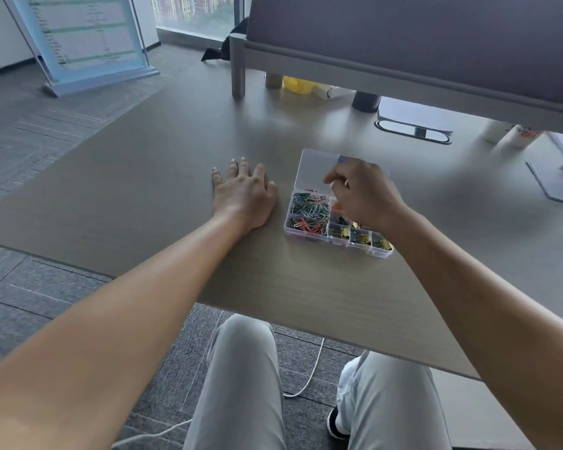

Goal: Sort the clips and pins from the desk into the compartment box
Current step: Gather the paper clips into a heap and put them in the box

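Observation:
A clear plastic compartment box [376,253] lies on the grey desk [163,177] with its lid [316,167] folded back. Its large left compartment holds several coloured paper clips [307,211]. The front compartments hold gold and black binder clips [359,237]. My right hand [363,193] hovers over the box with fingers curled, pinching a paper clip above the paper-clip compartment. It hides the back right compartments. My left hand [244,193] rests flat on the desk just left of the box, fingers spread, holding nothing.
A dark partition panel [413,43] stands along the desk's far side. Under it are a yellow object [294,84], a dark cup [366,100], white papers [413,115] and white bottles [514,133]. A cable slot [413,131] is set into the desk. A white cable [309,375] runs along the floor.

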Demonstrator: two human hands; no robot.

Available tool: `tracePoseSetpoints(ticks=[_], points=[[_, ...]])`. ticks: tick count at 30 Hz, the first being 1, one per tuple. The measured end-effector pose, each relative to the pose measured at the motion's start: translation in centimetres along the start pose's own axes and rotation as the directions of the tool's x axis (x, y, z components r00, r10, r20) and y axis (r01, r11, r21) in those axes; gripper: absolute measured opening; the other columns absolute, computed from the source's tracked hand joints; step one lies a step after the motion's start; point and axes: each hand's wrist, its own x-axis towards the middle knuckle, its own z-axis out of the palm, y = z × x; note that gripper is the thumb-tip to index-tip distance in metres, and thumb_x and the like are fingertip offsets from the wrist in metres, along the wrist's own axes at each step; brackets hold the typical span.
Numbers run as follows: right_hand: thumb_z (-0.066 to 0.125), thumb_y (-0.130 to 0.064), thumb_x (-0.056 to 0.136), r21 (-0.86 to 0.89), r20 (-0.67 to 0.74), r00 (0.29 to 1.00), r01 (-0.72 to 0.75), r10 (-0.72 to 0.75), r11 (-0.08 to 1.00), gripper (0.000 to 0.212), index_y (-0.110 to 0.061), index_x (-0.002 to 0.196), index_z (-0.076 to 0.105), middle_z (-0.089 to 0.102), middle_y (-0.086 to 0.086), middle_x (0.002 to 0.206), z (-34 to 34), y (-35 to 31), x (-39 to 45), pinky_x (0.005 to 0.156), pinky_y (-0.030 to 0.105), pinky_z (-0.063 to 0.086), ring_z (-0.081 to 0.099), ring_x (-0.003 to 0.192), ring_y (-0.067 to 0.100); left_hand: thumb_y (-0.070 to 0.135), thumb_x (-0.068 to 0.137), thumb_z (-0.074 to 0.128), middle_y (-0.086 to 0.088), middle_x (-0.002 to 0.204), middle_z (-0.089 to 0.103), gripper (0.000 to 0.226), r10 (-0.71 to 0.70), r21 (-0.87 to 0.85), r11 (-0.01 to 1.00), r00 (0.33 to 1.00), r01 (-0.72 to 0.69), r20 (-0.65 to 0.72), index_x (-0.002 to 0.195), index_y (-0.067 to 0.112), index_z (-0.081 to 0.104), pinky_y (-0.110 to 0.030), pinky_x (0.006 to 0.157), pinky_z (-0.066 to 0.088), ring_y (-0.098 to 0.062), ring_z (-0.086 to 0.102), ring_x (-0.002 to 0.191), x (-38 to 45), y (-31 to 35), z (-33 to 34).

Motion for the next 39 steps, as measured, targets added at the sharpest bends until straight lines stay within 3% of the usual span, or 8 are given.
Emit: tracePoseSetpoints(ticks=[9,15,17,20,26,30,36,39], points=[[0.058,-0.022,0.097,0.056,0.136,0.988,0.067,-0.074,0.996,0.029,-0.014,0.118,0.076,0.075,0.003,0.111,1.0,-0.2,0.6,0.091,0.035,0.055,0.068,0.100,0.020,0.049,0.099,0.023,-0.013,0.165,0.018,0.063,0.005,0.018,1.000,1.000,-0.006,0.018,0.155,0.020,0.029,-0.059,0.121,0.006,-0.031,0.012,0.153,-0.1,0.0,-0.2],[0.067,-0.028,0.096,0.084,0.168,0.981,0.082,-0.095,0.993,0.020,-0.017,0.107,0.079,0.067,-0.012,0.080,0.6,-0.4,1.2,0.076,0.025,0.047,0.065,0.069,0.003,0.050,0.098,0.024,-0.013,0.165,0.020,0.062,0.000,0.016,1.000,1.000,0.000,0.012,0.153,0.021,0.031,-0.058,0.121,0.007,-0.031,0.013,0.153,-0.1,0.0,-0.1],[0.067,-0.027,0.097,0.102,0.184,0.979,0.070,-0.089,0.992,0.018,-0.017,0.105,0.078,0.071,-0.009,0.083,0.6,-0.4,1.5,0.075,0.027,0.052,0.064,0.053,-0.002,0.050,0.098,0.024,-0.013,0.165,0.020,0.062,-0.001,0.017,1.000,1.000,0.001,0.014,0.153,0.022,0.031,-0.058,0.121,0.007,-0.031,0.014,0.153,0.0,0.0,-0.1],[0.067,-0.026,0.097,0.102,0.207,0.976,0.051,-0.071,0.993,0.017,-0.015,0.104,0.076,0.074,-0.003,0.092,0.7,-0.4,2.0,0.069,0.023,0.053,0.064,0.047,-0.001,0.050,0.098,0.025,-0.012,0.164,0.020,0.062,-0.002,0.015,1.000,1.000,0.002,0.012,0.153,0.022,0.031,-0.058,0.121,0.007,-0.031,0.014,0.152,0.0,0.0,-0.1],[0.069,-0.018,0.095,0.151,0.210,0.975,0.042,-0.073,0.988,0.011,-0.012,0.103,0.073,0.072,0.001,0.092,0.9,-0.6,2.3,0.071,0.024,0.052,0.069,0.086,0.017,0.050,0.098,0.026,-0.012,0.164,0.022,0.061,-0.004,0.014,1.000,1.000,0.004,0.006,0.152,0.023,0.032,-0.058,0.120,0.008,-0.030,0.015,0.152,0.0,0.0,0.0],[0.072,-0.011,0.092,0.181,0.202,0.975,0.061,-0.097,0.982,0.007,-0.012,0.099,0.074,0.074,0.002,0.092,1.1,-0.2,2.5,0.080,0.030,0.056,0.069,0.086,0.016,0.050,0.098,0.026,-0.012,0.163,0.024,0.060,0.000,0.015,1.000,1.000,0.000,-0.004,0.150,0.022,0.034,-0.059,0.120,0.009,-0.031,0.017,0.152,0.1,-0.1,0.1],[0.070,-0.009,0.094,0.257,0.126,0.989,0.045,-0.080,0.965,0.006,-0.013,0.098,0.073,0.069,-0.006,0.087,1.1,0.7,2.2,0.072,0.016,0.045,0.064,0.081,0.008,0.050,0.097,0.026,-0.013,0.162,0.026,0.060,0.004,0.020,1.000,1.000,-0.004,-0.014,0.148,0.022,0.037,-0.060,0.120,0.012,-0.031,0.019,0.151,0.1,0.0,0.2],[0.070,-0.011,0.094,0.259,0.086,0.994,0.047,-0.071,0.965,0.006,-0.014,0.098,0.074,0.070,-0.004,0.090,1.0,1.0,2.0,0.075,0.019,0.047,0.065,0.082,0.009,0.050,0.097,0.026,-0.013,0.162,0.026,0.060,0.004,0.015,1.000,1.000,-0.004,-0.012,0.148,0.022,0.037,-0.059,0.120,0.011,-0.032,0.019,0.151,0.1,0.0,0.2]])
